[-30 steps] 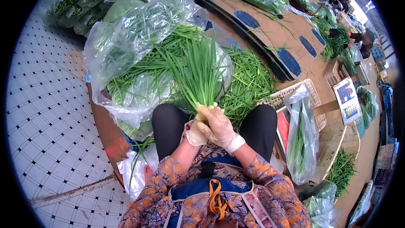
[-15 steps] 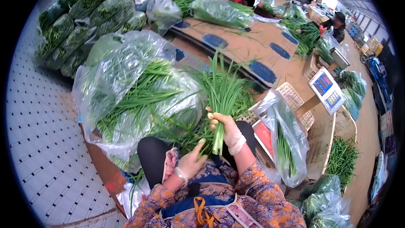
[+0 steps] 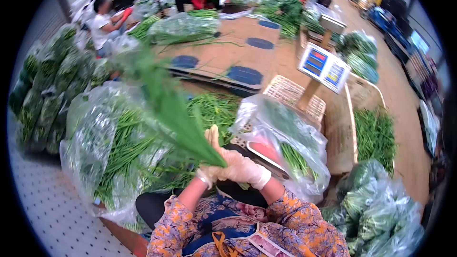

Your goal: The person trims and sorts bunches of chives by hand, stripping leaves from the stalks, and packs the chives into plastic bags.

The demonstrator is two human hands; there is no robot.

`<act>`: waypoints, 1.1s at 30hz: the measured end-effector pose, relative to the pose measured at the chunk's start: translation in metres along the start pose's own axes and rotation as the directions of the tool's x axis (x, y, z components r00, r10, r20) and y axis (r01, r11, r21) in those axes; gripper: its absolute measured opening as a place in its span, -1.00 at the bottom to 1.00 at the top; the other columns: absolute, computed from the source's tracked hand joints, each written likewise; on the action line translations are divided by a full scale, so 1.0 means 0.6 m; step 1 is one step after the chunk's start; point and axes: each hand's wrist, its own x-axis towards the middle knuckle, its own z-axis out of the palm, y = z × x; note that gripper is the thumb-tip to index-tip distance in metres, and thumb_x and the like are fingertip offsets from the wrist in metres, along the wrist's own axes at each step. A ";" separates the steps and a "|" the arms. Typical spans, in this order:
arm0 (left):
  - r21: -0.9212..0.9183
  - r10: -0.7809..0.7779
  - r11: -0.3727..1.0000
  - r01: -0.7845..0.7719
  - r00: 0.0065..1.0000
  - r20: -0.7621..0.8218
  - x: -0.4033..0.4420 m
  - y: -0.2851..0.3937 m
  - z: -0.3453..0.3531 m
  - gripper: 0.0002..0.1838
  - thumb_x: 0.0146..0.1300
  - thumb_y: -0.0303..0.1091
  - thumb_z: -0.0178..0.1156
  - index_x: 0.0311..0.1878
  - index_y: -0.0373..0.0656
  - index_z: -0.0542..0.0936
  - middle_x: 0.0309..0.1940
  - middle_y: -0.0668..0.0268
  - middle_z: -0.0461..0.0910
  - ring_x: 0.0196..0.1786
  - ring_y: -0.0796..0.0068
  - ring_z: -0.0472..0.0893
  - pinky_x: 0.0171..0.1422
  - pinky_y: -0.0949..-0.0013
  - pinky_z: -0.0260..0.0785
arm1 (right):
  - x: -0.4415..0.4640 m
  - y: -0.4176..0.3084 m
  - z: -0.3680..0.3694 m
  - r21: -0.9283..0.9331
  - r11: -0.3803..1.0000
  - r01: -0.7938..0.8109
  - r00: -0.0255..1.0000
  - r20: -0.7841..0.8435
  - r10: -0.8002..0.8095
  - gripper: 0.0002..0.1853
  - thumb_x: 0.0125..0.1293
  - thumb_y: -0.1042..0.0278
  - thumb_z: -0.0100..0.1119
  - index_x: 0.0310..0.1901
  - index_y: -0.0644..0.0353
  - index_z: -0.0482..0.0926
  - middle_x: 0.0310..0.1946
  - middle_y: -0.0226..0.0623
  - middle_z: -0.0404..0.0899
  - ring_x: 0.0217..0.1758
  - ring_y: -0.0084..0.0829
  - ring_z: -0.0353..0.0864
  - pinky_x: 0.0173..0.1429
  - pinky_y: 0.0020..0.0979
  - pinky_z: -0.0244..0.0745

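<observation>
Both my gloved hands are together at the base of a bunch of long green stalks (image 3: 173,114), whose leaves fan up and left, blurred by motion. My right hand (image 3: 235,165) is closed around the lower end. Against it lies my left hand (image 3: 209,172), partly hidden behind the leaves and the other hand. At the left, a large clear plastic bag (image 3: 88,138) lies open with more stalks (image 3: 126,150) in it. Loose greens (image 3: 216,109) lie just beyond my hands. To the right, another clear bag (image 3: 304,138) with stalks rests on the scale's tray.
A scale display (image 3: 324,67) stands at the right, beside a beige crate (image 3: 340,133) and a basket (image 3: 285,93). Filled bags are stacked left (image 3: 52,90) and lower right (image 3: 376,204). Cardboard (image 3: 228,43) lies ahead. Three people work farther back.
The view has turned right. My hands, apart half a second ago, are together again at the stalks' base. The bunch has swung from upright to leaning left.
</observation>
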 end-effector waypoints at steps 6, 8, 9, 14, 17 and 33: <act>-0.792 -0.550 0.372 0.483 0.802 0.231 0.143 0.032 0.112 -0.15 0.03 -0.21 0.34 0.30 -0.34 0.12 -0.07 0.13 0.46 -0.15 0.38 0.51 -0.04 0.39 0.40 | -0.074 -0.011 -0.064 -0.583 0.742 0.331 0.892 -0.063 -0.448 -0.43 0.08 0.47 0.19 0.18 0.14 0.32 -0.22 -0.09 0.56 -0.18 -0.14 0.60 -0.12 -0.35 0.50; -0.894 -0.437 0.226 0.388 0.860 0.262 0.166 0.045 0.094 -0.65 0.19 -0.23 0.21 -0.09 -0.30 0.49 -0.48 0.33 0.54 -0.44 0.55 0.51 -0.26 0.47 0.43 | -0.089 -0.026 -0.092 -0.626 0.711 0.320 0.894 -0.050 -0.446 -0.43 0.03 0.47 0.20 0.16 0.11 0.36 -0.29 -0.15 0.57 -0.22 -0.17 0.61 -0.15 -0.33 0.50; -0.956 -0.458 0.075 0.284 0.861 0.220 0.166 0.063 0.085 -0.73 0.23 -0.23 0.17 -0.19 -0.28 0.54 -0.57 0.39 0.51 -0.51 0.59 0.49 -0.31 0.49 0.43 | -0.092 -0.024 -0.107 -0.641 0.700 0.314 0.888 -0.062 -0.456 -0.43 0.03 0.47 0.20 0.16 0.11 0.36 -0.29 -0.15 0.57 -0.22 -0.17 0.61 -0.15 -0.33 0.50; -0.887 -0.057 0.088 0.452 0.892 0.449 0.181 0.083 -0.002 -0.70 0.30 -0.18 0.09 -0.13 -0.25 0.55 -0.64 0.44 0.47 -0.69 0.74 0.31 -0.63 0.60 0.17 | -0.109 0.055 -0.190 -0.715 0.699 0.022 0.913 -0.271 -0.306 -0.49 0.01 0.47 0.21 0.08 0.01 0.44 -0.21 -0.15 0.56 -0.12 -0.19 0.57 -0.04 -0.30 0.45; -0.868 -0.110 0.220 0.445 0.896 0.431 0.192 0.096 -0.048 -0.63 0.33 -0.13 0.02 -0.02 -0.25 0.52 -0.75 0.54 0.31 -0.74 0.78 0.23 -0.65 0.61 0.08 | -0.176 0.137 -0.272 -0.476 0.539 -0.695 0.703 -0.608 0.370 -0.54 0.20 0.28 0.08 0.15 0.11 0.35 -0.03 -0.09 0.52 0.04 -0.28 0.52 0.10 -0.34 0.38; -0.338 -0.355 0.894 0.293 0.925 -0.138 -0.003 -0.076 -0.064 -0.70 0.22 -0.26 0.10 -0.06 -0.25 0.51 -0.03 0.15 0.46 0.07 0.24 0.40 0.24 0.29 0.18 | -0.104 0.025 -0.085 -0.353 0.933 -0.068 0.976 -0.217 -0.011 -0.70 0.30 0.27 0.08 -0.01 0.25 0.51 -0.11 -0.23 0.57 -0.01 -0.39 0.53 0.11 -0.44 0.38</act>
